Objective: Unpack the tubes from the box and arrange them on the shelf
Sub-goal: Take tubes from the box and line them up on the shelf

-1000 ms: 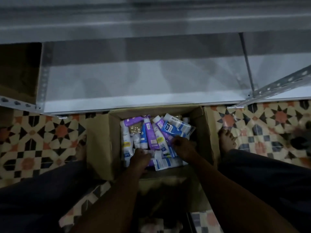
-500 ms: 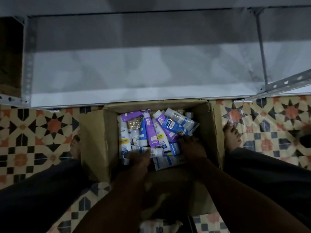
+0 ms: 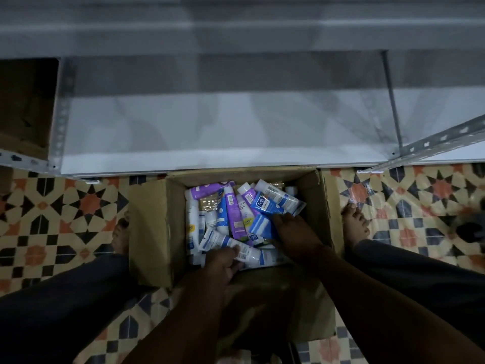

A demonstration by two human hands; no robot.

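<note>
An open cardboard box (image 3: 154,232) sits on the floor between my legs, holding several white, blue and purple tubes (image 3: 233,214) in a loose heap. My left hand (image 3: 223,264) is inside the box near its front and grips a white tube (image 3: 228,244) lying crosswise. My right hand (image 3: 294,232) reaches in from the right, its fingers curled on a blue tube (image 3: 262,227). Just behind the box lies the white shelf (image 3: 210,137), low and bare.
Slotted grey metal uprights (image 3: 61,114) frame the shelf left and right, with one angled rail (image 3: 433,143) at the right. My bare feet (image 3: 354,224) flank the box on the patterned tile floor (image 3: 65,206). A brown carton (image 3: 23,106) stands at the left.
My left hand has taken hold of the crosswise white tube and raised it a little. My right hand has closed on a blue tube. The view tilted up slightly.
</note>
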